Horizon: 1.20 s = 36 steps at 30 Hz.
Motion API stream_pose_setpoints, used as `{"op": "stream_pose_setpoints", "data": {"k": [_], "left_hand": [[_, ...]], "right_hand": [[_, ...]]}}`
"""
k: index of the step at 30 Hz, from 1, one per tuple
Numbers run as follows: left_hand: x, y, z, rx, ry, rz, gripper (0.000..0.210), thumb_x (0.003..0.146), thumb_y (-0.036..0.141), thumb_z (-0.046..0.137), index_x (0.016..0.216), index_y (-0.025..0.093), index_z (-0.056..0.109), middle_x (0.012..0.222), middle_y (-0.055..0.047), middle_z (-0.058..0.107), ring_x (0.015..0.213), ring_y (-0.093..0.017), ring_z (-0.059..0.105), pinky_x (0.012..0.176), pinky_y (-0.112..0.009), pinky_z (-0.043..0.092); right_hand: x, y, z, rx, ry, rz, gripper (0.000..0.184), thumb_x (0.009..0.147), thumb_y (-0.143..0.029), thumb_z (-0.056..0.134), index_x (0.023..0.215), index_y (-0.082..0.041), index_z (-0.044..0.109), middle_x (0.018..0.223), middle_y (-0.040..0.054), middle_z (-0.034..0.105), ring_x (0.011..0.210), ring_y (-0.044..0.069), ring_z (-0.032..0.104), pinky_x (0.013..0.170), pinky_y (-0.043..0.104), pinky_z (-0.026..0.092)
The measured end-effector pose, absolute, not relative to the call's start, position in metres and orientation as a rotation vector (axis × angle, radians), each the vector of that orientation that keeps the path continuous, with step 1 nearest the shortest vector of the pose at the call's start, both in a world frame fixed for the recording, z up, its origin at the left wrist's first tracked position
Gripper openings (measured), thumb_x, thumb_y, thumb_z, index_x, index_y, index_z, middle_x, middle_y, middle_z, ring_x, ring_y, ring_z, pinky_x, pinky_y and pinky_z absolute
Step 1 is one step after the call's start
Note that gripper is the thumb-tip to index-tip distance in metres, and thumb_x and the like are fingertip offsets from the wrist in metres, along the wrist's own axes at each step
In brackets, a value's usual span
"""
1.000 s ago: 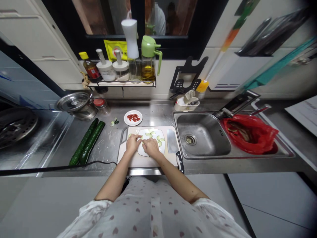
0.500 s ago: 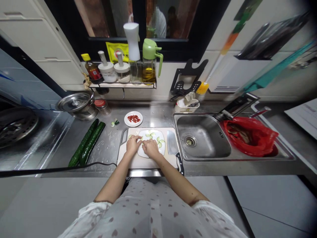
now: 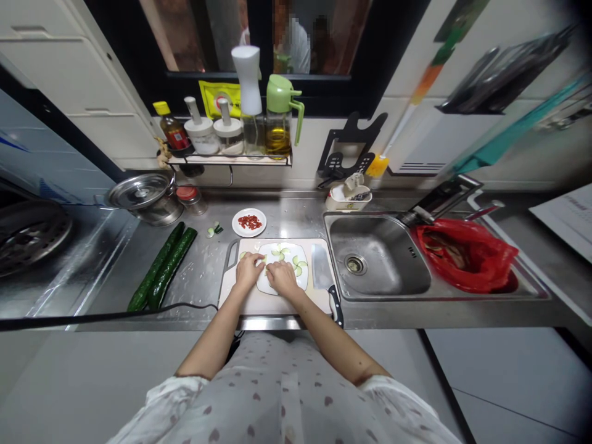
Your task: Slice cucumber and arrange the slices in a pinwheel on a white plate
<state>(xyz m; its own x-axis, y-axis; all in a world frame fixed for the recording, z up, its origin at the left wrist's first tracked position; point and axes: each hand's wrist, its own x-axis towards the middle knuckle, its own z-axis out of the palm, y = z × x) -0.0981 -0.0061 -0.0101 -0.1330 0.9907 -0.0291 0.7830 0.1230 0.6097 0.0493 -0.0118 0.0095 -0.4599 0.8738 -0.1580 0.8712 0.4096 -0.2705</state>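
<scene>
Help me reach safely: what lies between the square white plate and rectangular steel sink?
Head view: a black-handled steel knife on the beige cutting board.

Your right hand (image 3: 281,277) is over the plate (image 3: 296,253), your left hand (image 3: 248,271) at its left edge; the plate lies on the cutting board (image 3: 254,305). Right of your hands come the knife (image 3: 319,264), along the board's right side, then sink (image 3: 388,271) and bag (image 3: 485,265); left, two cucumbers (image 3: 172,268); beyond, the dish (image 3: 237,229).

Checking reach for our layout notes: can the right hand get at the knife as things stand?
Likely yes: the knife lies on the cutting board, just right of the plate the right hand is over, with nothing tall between.
</scene>
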Motion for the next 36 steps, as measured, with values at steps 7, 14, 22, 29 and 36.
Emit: {"op": "stream_pose_setpoints", "data": {"k": [7,14,22,29,36], "left_hand": [[-0.100,-0.006,-0.010,1.606,1.986,0.745,0.022,0.078,0.028,0.062,0.096,0.022,0.073,0.081,-0.003,0.059,0.078,-0.017,0.057,0.076,-0.027,0.043],[-0.130,-0.022,-0.013,1.346,2.141,0.877,0.024,0.077,0.032,0.060,0.097,0.021,0.069,0.077,-0.001,0.060,0.074,-0.016,0.057,0.069,-0.025,0.041],[-0.149,-0.027,-0.010,1.255,2.338,0.644,0.029,0.079,0.037,0.058,0.104,0.025,0.066,0.083,-0.001,0.064,0.080,-0.017,0.058,0.069,-0.026,0.038],[-0.138,-0.007,-0.006,1.286,2.419,0.437,0.037,0.079,0.047,0.058,0.106,0.024,0.064,0.100,-0.010,0.067,0.096,-0.029,0.061,0.086,-0.041,0.040],[-0.140,-0.001,-0.011,1.313,2.433,0.416,0.029,0.078,0.044,0.060,0.096,0.023,0.067,0.101,-0.010,0.067,0.097,-0.028,0.061,0.088,-0.042,0.040]], "right_hand": [[0.053,-0.015,0.016,-1.609,-2.537,0.485,0.029,0.097,-0.027,0.039,0.105,-0.018,0.065,0.102,0.0093,0.068,0.100,0.023,0.054,0.084,0.032,0.031],[0.086,-0.032,0.024,-1.617,-2.382,0.552,0.030,0.098,-0.028,0.039,0.104,-0.020,0.067,0.104,0.0071,0.070,0.099,0.021,0.055,0.087,0.030,0.031],[0.136,-0.048,0.019,-1.651,-2.134,0.475,0.030,0.095,-0.029,0.042,0.098,-0.019,0.070,0.093,0.0066,0.072,0.089,0.020,0.059,0.082,0.029,0.037],[0.142,-0.057,0.013,-1.591,-2.090,0.458,0.030,0.094,-0.031,0.043,0.095,-0.018,0.070,0.085,0.0062,0.071,0.082,0.021,0.060,0.080,0.030,0.039],[0.145,-0.058,0.017,-1.581,-2.049,0.472,0.029,0.093,-0.033,0.043,0.095,-0.019,0.069,0.086,0.0062,0.071,0.081,0.021,0.060,0.079,0.031,0.040]]}}
